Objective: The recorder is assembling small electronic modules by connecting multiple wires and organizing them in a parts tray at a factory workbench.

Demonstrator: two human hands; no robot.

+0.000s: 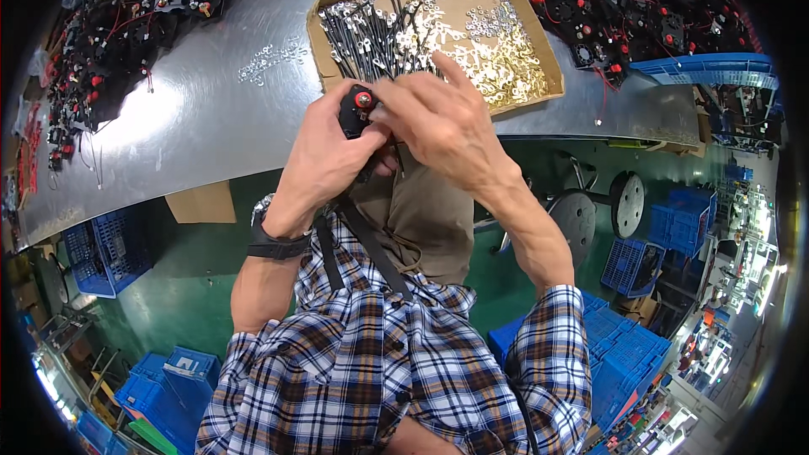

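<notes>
Evidently, the left hand (324, 141) is clamped around a dark black part, plastic by its look (350, 116), on which sits a round red piece with a bright centre (363, 99). The right hand (442, 122) is beside it, its fingers bent toward the red piece; whether their tips are together on something small, I cannot tell. Probably the left hand is there to keep the part steady, with the red side free, so that the right hand can work on it.

The part is held just at the near edge of the grey metal worktop (202, 118), and its red face looks upward, to the person's eyes. Its long axis seems to run from the worktop toward the body, but the fingers hide much of it.

Just beyond stands a shallow brown cardboard tray (527, 104), with thin black strips (358, 38) at its left and gold-coloured metal pieces (506, 76) at its right; perhaps it is so near for easy picking. Farther out, heaps of black units with red pieces lie left (160, 0) and right.
</notes>
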